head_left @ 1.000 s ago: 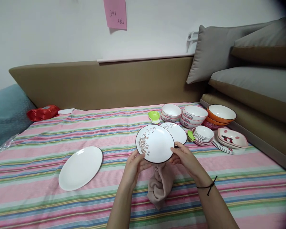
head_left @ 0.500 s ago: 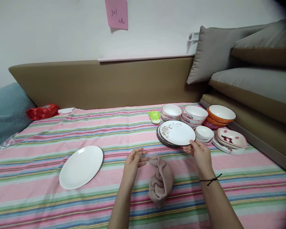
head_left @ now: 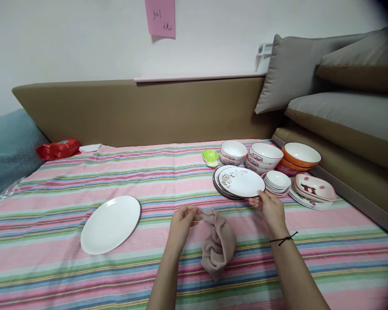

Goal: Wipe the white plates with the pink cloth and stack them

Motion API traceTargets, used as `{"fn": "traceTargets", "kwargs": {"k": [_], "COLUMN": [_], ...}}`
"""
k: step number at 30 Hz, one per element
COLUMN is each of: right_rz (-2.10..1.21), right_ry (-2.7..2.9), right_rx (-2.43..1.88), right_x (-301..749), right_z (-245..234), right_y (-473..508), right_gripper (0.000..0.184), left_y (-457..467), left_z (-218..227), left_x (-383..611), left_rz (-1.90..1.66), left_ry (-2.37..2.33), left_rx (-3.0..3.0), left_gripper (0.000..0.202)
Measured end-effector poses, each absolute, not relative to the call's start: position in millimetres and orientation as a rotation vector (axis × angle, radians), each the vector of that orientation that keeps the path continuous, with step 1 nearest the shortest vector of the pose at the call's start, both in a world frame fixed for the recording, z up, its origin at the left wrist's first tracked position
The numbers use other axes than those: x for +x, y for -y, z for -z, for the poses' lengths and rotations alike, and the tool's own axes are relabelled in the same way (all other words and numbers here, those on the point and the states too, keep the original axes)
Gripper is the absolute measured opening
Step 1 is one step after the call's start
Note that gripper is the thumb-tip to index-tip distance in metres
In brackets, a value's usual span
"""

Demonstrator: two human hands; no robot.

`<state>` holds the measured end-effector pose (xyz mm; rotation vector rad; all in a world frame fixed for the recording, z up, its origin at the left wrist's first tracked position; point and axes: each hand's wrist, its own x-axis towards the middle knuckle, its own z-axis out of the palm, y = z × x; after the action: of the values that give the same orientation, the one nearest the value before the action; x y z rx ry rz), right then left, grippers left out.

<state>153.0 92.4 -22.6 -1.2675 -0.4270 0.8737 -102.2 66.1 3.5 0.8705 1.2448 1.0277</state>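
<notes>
My right hand (head_left: 271, 211) grips the near right rim of a white plate (head_left: 244, 182) with a dark edge and a brown flower pattern. That plate lies over a stack of similar plates (head_left: 219, 188), slightly off-centre. My left hand (head_left: 182, 220) is closed in a pinch at the upper left tip of a crumpled mauve cloth (head_left: 219, 245), which lies on the striped sheet between both hands. Off to the left, a plain white oval plate (head_left: 111, 224) rests by itself.
Behind the plates stand white bowls (head_left: 233, 150), orange bowls (head_left: 301, 155) and a green leaf-shaped dish (head_left: 210, 157). Small white bowls (head_left: 278, 179) and a pink-rimmed dish (head_left: 315, 187) sit at right. A red package (head_left: 58, 149) lies far left. Grey cushions (head_left: 345, 112) border the right side.
My left hand's fingers have closed from an open pose onto the cloth's tip. My right hand stays on the plate's rim, and the plate has dipped slightly.
</notes>
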Motion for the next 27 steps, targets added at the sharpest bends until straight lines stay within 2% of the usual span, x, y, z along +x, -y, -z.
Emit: {"fn": "traceTargets", "kwargs": {"k": [8,21,27], "right_rz": [-0.92,-0.858,-0.685], "right_ry": [0.355,0.693,0.917], "right_rx": [-1.271,-1.504,-1.619], "right_x": [152,170,175], "right_z": [26,53,54], "right_y": [-98,-103,-106], "right_gripper": [0.032,0.022,0.039], "left_y": [-67,-67,-66], "left_z": [3,1,1], "left_x": [-101,-103,-102], "left_rz": [-1.012,-1.008,-1.022], "left_ry": [-1.235,-1.27,-1.281], "left_rx": [0.954,0.937,0.922], "left_gripper": [0.033,0.03,0.029]}}
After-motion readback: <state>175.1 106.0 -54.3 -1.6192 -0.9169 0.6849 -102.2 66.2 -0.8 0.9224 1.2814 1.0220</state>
